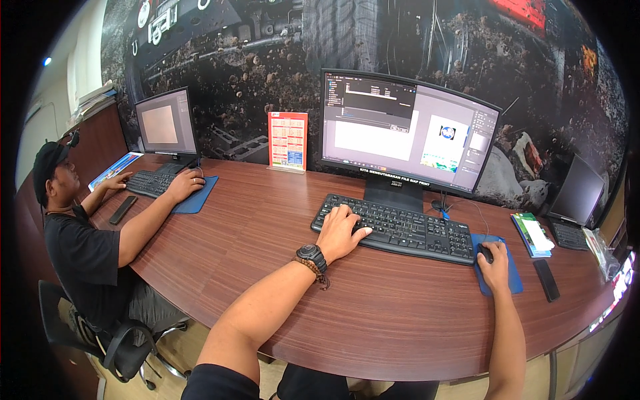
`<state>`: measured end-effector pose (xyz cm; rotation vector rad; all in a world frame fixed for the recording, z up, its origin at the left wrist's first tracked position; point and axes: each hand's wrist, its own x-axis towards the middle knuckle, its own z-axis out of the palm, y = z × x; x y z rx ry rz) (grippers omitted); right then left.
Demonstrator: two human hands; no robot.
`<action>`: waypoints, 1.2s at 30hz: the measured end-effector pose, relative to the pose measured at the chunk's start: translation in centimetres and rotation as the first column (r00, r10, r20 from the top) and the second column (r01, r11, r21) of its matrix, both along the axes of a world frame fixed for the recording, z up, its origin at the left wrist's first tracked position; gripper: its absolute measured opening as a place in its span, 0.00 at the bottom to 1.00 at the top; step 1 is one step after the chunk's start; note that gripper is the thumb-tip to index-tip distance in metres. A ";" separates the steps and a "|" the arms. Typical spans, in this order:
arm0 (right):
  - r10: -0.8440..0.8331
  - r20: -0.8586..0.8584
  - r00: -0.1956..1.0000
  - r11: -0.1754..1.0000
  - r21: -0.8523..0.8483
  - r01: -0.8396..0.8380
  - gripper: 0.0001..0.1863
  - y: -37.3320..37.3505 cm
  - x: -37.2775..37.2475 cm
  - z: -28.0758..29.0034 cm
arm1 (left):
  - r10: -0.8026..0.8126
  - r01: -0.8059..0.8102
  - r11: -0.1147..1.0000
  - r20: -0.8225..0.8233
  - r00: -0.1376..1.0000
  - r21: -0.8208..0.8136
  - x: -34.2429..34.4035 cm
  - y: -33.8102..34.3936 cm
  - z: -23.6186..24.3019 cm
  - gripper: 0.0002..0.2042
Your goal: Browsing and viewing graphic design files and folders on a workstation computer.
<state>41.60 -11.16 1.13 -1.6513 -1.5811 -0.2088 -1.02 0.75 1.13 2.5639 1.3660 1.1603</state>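
My left hand (339,235) rests on the left end of a black keyboard (417,230), its fingers spread over the keys and the thumb held out to the right. A black watch (310,253) and a beaded bracelet are on that wrist. Farther right, my right hand (495,270) is curled over a black computer mouse (485,253) on a blue mouse pad (515,280). Behind the keyboard stands a wide monitor (380,143). A dark window is open at its upper left, above a white page, with a colourful design at the right.
At the left, a seated person (83,240) in black uses another keyboard (148,183) and mouse before a second monitor (163,123). A red desk calendar (288,141) stands between the monitors. Right of my mouse pad lie a black phone (546,280), booklets (531,235) and a laptop (577,193).
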 end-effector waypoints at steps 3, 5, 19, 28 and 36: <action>0.001 0.002 1.000 1.000 0.022 -0.001 0.17 0.0 0.0 -0.1 | -0.003 0.003 1.000 0.007 1.000 -0.004 0.0 -0.1 0.1 0.24; -0.005 0.003 1.000 1.000 0.013 0.005 0.17 -0.1 -0.1 0.0 | -0.005 0.005 1.000 0.008 1.000 0.000 -0.1 -0.1 0.1 0.24; -0.001 -0.005 1.000 1.000 0.010 0.001 0.18 0.1 0.1 -0.2 | -0.012 0.012 1.000 0.000 1.000 0.006 -0.1 0.2 -0.2 0.24; -0.031 -0.012 0.999 0.999 0.010 0.031 0.18 0.1 0.0 -0.1 | -0.011 0.010 0.999 0.017 1.000 0.040 -0.1 0.0 -0.1 0.22; -0.029 -0.024 0.999 0.999 0.013 0.030 0.17 0.2 0.0 -0.2 | -0.005 0.005 0.999 0.013 1.000 0.041 -0.2 0.1 -0.2 0.23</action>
